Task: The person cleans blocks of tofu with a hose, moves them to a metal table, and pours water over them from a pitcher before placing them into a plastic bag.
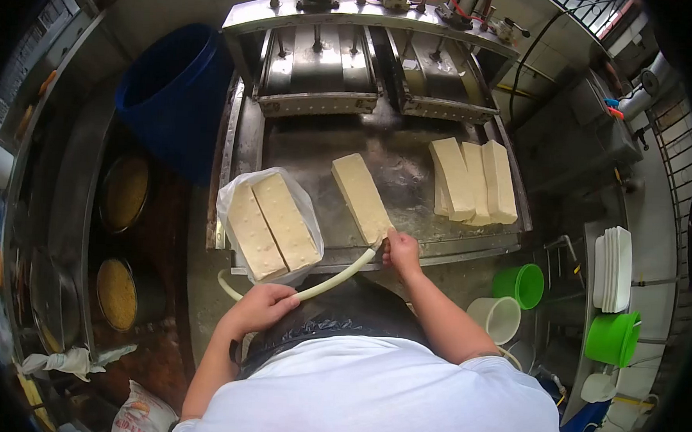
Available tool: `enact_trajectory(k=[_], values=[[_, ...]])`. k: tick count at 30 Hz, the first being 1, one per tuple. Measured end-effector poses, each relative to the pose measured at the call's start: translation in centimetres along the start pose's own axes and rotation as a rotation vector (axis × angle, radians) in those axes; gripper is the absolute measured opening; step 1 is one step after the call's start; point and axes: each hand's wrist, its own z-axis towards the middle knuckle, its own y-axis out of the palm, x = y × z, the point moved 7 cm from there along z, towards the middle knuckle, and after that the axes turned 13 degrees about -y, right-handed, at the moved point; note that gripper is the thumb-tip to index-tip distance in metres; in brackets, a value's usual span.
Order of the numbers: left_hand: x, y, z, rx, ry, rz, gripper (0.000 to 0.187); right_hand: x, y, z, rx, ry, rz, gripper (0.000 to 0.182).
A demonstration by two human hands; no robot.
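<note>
Taking the lone pale block point(358, 192) as the centre of our clock, we see it lying aslant on the metal worktop point(303, 145), its near end close to the front edge. At 7 o'clock our left hand point(267, 307) has its grip closed round a pale hose point(336, 278), which curves up towards our right hand point(403, 253). That hand sits between 4 and 5 o'clock, fingers curled in, right where the hose's end meets the block's near corner — we cannot tell which of the two its grip holds, if either.

Between 8 and 9 o'clock, two more blocks point(287, 218) rest side by side on clear plastic point(305, 201), a narrow gap between them. Close to 3 o'clock lies a group of blocks point(474, 184), some leaning on others. Two metal trays point(317, 105) stand beyond, towards 11 and 1 o'clock — and a green bucket point(518, 286) is at 4.
</note>
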Motion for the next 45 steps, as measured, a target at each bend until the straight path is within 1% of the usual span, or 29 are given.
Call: enact_trajectory(k=[4,6,7,9,10,11,12,13,15,16,17,18,19,20,21,22,24,27,29,30,31,33,35,37,39,40,42,43,45], values=[[0.4,0.2,-0.3,-0.010,0.007,-0.009,0.030,1.1,0.5,-0.5,-0.041,0.003,0.016,0.029],[0.0,0.1,-0.1,0.003,0.002,-0.006,0.030,1.7,2.1,-2.1,-0.297,-0.037,-0.099,0.030],[-0.2,0.0,0.0,0.015,-0.004,-0.008,0.030,-0.6,3.5,-3.5,-0.466,-0.067,-0.362,0.028],[-0.3,-0.2,0.0,0.037,-0.020,-0.020,0.029,-4.6,5.2,-5.4,-0.600,-0.421,-0.472,0.029],[-0.4,-0.4,0.0,0.060,-0.038,-0.032,0.029,-4.6,5.4,-5.0,-0.601,-0.424,-0.471,0.029],[-0.3,-0.3,0.0,0.066,-0.036,-0.031,0.029,-5.4,5.4,-3.9,-0.520,-0.535,-0.547,0.033],[0.2,-0.8,-0.1,0.166,0.032,-0.044,0.029,-6.2,5.5,-2.8,-0.435,-0.644,-0.620,0.037],[0.7,-1.3,-0.4,0.265,0.103,-0.056,0.029,-6.1,6.0,-1.4,-0.432,-0.650,-0.617,0.037],[0.1,-1.3,-0.1,0.256,0.066,-0.068,0.029,-7.7,6.0,1.4,-0.217,-0.787,-0.805,0.055],[-0.3,-1.2,0.0,0.241,0.024,-0.085,0.029,-9.5,6.8,1.5,-0.212,-0.796,-0.804,0.055],[-0.5,-1.3,0.0,0.246,0.032,-0.081,0.029,-10.7,7.6,1.6,-0.162,-0.726,-1.006,0.069],[-0.8,-0.8,0.0,0.151,0.009,-0.072,0.030,-11.6,8.3,1.7,-0.107,-0.646,-1.203,0.085],[-0.9,-0.2,0.0,0.054,-0.015,-0.060,0.030,-11.3,9.0,2.3,-0.096,-0.651,-1.198,0.085],[-0.8,-0.1,-0.3,0.001,-0.032,-0.041,0.029,-10.1,9.9,3.4,-0.161,-0.585,-1.189,0.096],[-0.4,0.0,-0.6,-0.005,-0.042,-0.036,0.029,-9.0,10.5,4.4,-0.223,-0.519,-1.179,0.107],[-0.1,-0.1,-1.0,0.001,-0.052,-0.015,0.030,-9.2,10.6,4.4,-0.172,-0.561,-1.194,0.109],[0.1,0.0,-1.1,-0.001,-0.046,0.021,0.030,-9.0,10.3,4.7,-0.181,-0.507,-1.144,0.108],[0.0,0.1,-1.0,0.084,0.000,0.000,0.028,-7.9,8.7,4.9,-0.184,-0.401,-1.059,0.107],[0.2,0.0,-1.3,0.104,0.015,-0.018,0.029,-4.9,8.2,6.0,-0.291,-0.412,-0.351,0.104],[0.3,-0.1,-1.5,0.114,0.025,-0.075,0.029,-6.6,7.7,4.2,-0.286,-0.329,0.051,0.103],[1.0,-0.3,-2.0,0.113,0.029,-0.074,0.029,-6.9,7.0,4.4,-0.282,-0.332,0.050,0.103],[1.8,-1.4,-3.0,0.187,-0.003,-0.217,0.029,-7.4,4.0,4.4,-0.240,-0.313,0.272,0.096],[1.9,-1.9,-3.0,0.154,0.012,-0.282,0.029,-12.9,-0.2,2.7,-0.188,-0.416,0.017,0.089],[4.2,-2.7,-3.4,0.148,0.131,-0.304,0.029,-15.1,-5.2,4.1,-0.037,-0.566,-0.410,0.075],[5.7,-2.8,-2.7,0.122,0.141,-0.290,0.029,-18.8,-9.2,4.1,0.100,-0.718,-0.568,0.059],[6.9,-2.7,-2.3,0.104,0.145,-0.271,0.029,-20.2,-10.3,4.1,0.106,-0.715,-0.570,0.059],[9.2,-1.9,-1.1,0.078,0.152,-0.245,0.029,-23.5,-12.4,2.6,0.453,-0.763,-1.294,0.057],[10.7,-1.1,-0.4,0.052,0.189,-0.213,0.029,-23.2,-12.6,2.4,0.462,-0.759,-1.292,0.057],[13.0,0.0,0.8,0.024,0.231,-0.174,0.030,-22.6,-11.1,0.5,0.453,-1.071,-1.249,0.048]])
